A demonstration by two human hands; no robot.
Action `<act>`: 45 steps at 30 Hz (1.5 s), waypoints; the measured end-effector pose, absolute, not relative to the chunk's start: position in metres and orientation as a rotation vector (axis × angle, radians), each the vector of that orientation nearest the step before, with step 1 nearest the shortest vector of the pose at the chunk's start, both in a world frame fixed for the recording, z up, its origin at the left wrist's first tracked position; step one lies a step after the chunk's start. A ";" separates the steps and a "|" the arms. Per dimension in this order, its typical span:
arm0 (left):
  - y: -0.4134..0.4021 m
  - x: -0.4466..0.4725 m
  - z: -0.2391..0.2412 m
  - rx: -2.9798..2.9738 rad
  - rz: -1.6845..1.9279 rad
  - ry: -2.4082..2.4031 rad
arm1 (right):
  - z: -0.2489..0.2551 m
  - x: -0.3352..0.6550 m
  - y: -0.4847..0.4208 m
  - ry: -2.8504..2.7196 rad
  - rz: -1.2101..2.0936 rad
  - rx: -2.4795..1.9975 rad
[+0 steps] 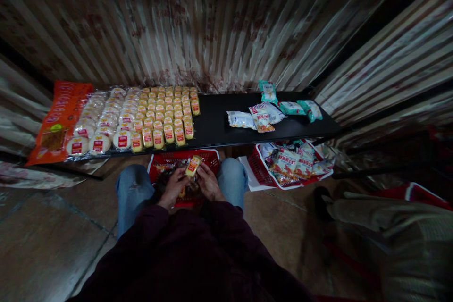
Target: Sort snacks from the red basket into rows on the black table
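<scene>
One yellow pkt (192,166), pinched btwn fingers of L hand (173,186) + R hand (209,183), held above red basket (210,154) btwn knees, just in front of bench (214,127). Rows of similar pkts (158,139) on bench, L half, beside round white pkts (122,139) + orange bag (53,125). Teal pkts (291,108) + white pkts (241,120) on R half. 2nd basket (260,175) w/ snack bags (286,163) below R end.

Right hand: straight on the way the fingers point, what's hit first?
The small yellow packet, already at the right hand's fingertips. Past that, the line seems to run toward the black shelf; depth is unclear, so it might pass over or under its front edge.
</scene>
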State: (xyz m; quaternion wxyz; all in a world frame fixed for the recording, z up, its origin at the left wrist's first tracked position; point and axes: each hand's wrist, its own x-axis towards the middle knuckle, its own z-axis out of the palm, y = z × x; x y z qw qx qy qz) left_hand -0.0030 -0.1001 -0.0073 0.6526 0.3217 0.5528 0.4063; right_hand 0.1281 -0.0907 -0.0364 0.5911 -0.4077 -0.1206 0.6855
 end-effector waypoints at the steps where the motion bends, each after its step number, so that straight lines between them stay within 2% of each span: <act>1: -0.100 -0.002 -0.005 0.741 0.923 1.249 | -0.034 0.128 -0.091 -0.276 1.602 -0.940; 20: -0.093 0.010 0.006 0.914 0.938 1.237 | -0.012 0.132 -0.091 -0.295 1.610 -0.933; 45: -0.089 0.023 0.012 1.011 0.888 1.288 | -0.010 0.136 -0.092 -0.312 1.553 -0.930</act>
